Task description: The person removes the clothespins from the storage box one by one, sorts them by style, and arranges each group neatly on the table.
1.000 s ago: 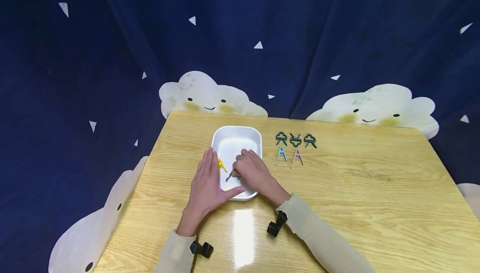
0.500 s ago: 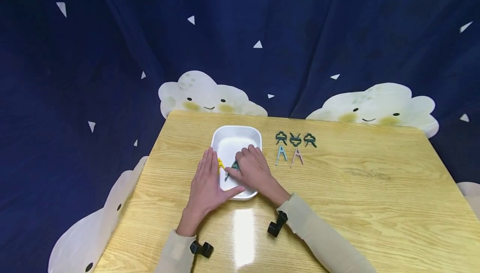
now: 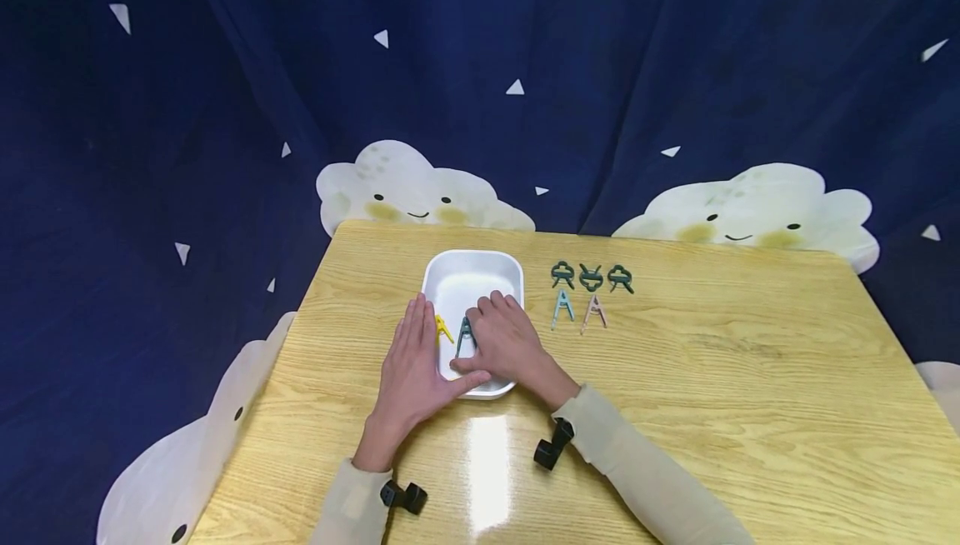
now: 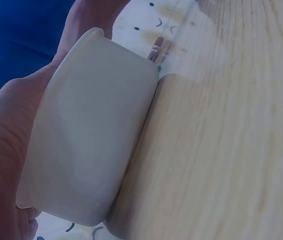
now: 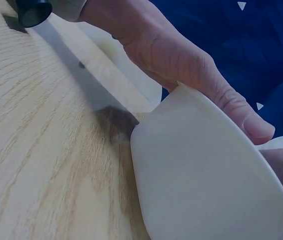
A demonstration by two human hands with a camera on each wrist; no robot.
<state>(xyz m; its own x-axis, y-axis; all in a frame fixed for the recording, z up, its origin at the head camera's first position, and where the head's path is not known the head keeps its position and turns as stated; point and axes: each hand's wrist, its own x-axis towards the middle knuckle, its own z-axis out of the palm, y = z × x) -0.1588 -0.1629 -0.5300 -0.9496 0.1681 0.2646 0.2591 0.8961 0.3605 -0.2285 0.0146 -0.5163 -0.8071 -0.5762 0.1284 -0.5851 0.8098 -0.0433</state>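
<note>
A white plastic tray stands on the wooden table. Along its left side my left hand rests with straight fingers, the thumb reaching over the front rim. My right hand is inside the tray from the right, its thumb stretched away from the other fingers. Beside it a dark green clothespin lies in the tray, pointed end up; the thumb tip is by its lower leg. The right fingertips are hidden under the hand. A yellow clothespin lies at the tray's left wall, partly behind my left fingers.
To the tray's right lie three dark green lobed clips in a row, the middle clip reversed. Below them are a light blue clothespin and a pink clothespin. A dark blue curtain hangs behind the table.
My right thumb has spread away from the fingers and moved down and left. The green clothespin, mostly covered before, now shows and has turned more upright. The left hand has stayed put.
</note>
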